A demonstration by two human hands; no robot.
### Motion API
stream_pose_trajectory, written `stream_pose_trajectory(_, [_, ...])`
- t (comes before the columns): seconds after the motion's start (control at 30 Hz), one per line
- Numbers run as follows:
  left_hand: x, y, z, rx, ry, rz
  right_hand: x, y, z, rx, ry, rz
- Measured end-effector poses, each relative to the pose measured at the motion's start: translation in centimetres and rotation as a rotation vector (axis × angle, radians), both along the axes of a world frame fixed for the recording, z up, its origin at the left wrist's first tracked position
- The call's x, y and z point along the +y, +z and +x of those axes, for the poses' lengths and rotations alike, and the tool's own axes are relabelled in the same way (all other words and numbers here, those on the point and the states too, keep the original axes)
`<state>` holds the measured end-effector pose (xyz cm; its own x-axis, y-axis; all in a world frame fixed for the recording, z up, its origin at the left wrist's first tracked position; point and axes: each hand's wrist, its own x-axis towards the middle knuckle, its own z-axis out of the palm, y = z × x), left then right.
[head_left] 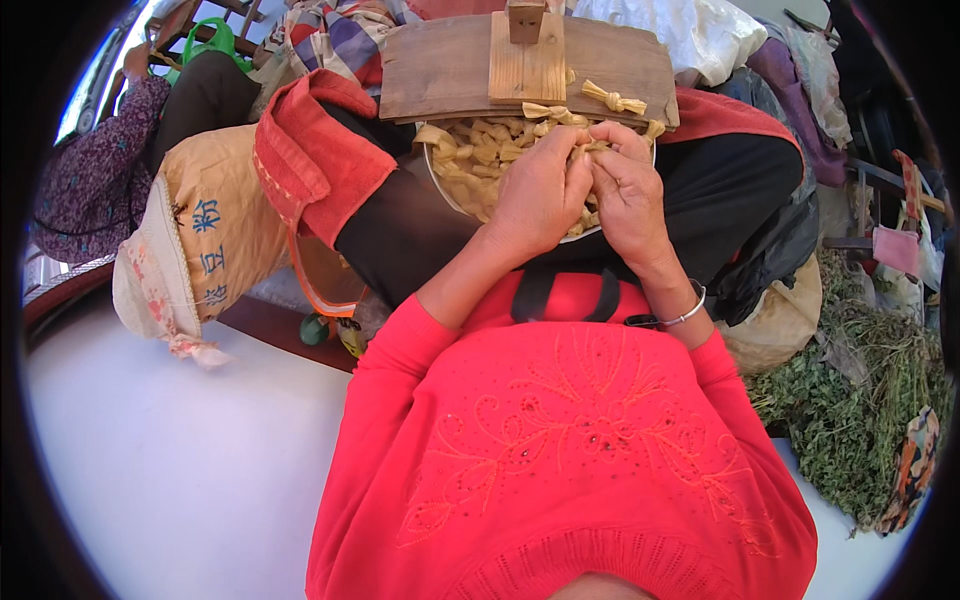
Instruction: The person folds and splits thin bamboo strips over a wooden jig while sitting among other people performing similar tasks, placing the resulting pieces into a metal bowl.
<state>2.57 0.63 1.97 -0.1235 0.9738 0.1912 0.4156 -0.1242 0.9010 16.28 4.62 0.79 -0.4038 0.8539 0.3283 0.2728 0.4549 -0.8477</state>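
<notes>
Two bare hands meet over a round, pale-rimmed bowl [434, 180] set between black-trousered legs [415, 215]. The fingers of the left hand [540, 190] and right hand [632, 195] are curled inward, their tips closed on a small, pliable tan strip [593, 146] held between them above the bowl; the fingers partly hide its shape. Beneath, the bowl holds many tan knots [478, 148], smooth-surfaced, twisted at the middle, with flared ends. A further single knot [614, 97] rests on a brown wooden board [430, 65] with visible grain and a curved upper edge; a paler rectangular block [527, 60] lies across it. Red towels [300, 150] of napped cloth drape at either side. To the left leans a creased tan sack [225, 200]; to the right lies a heap of leafy, dry-looking green stems [860, 390].
</notes>
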Motion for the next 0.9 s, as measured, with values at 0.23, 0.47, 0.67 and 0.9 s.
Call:
stream_pose_trajectory(0.23, [-2.1, -0.1, 0.1, -0.779, -0.007, -0.425, 2.6, 1.1, -0.4, 0.177, -0.084, -0.023])
stream_pose_trajectory(0.47, [-3.4, -0.2, -2.6, 0.395, 0.059, 0.063, 3.3, 1.3, 0.6, 0.394, -0.014, -0.373])
stream_pose_trajectory(0.67, [-1.7, -0.5, -3.0, 0.518, -0.01, 0.212, 3.0, 3.3, 1.9, -0.28, 0.272, -0.348])
stream_pose_trajectory(0.9, [-2.0, -1.3, -4.0, 0.502, 0.026, 0.015, 2.2, 1.6, 2.7, -0.296, 0.235, 0.035])
